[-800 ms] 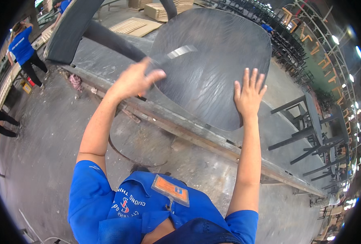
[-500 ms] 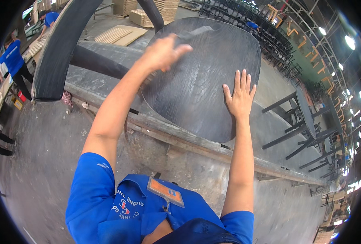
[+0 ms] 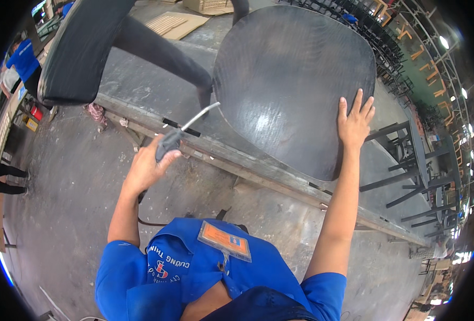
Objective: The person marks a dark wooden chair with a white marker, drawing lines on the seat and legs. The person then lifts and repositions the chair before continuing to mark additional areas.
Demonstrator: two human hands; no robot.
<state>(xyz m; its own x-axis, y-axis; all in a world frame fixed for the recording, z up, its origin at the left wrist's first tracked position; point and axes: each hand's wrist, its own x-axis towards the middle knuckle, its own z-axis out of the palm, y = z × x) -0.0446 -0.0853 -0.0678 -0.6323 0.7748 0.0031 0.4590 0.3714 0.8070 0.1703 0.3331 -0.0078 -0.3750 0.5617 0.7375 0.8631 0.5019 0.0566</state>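
In my left hand is an air blow gun with a dark grey body and a thin, bent metal nozzle. My fingers are wrapped round its body, and the nozzle tip ends close to the near left edge of a chair seat. The seat is dark, rounded and wood-grained. My right hand lies flat on its right edge, fingers spread. To the upper left, the chair's curved dark backrest joins a thick round arm.
The chair rests on a long grey bench with a worn wooden edge. Dark table-like frames stand at the right. Slatted wooden panels lie beyond the bench. A person in blue stands at the far left.
My left hand has come back from above the seat toward my body, with the blow gun now plain in it. My right hand stays on the seat's right edge. The view has shifted.
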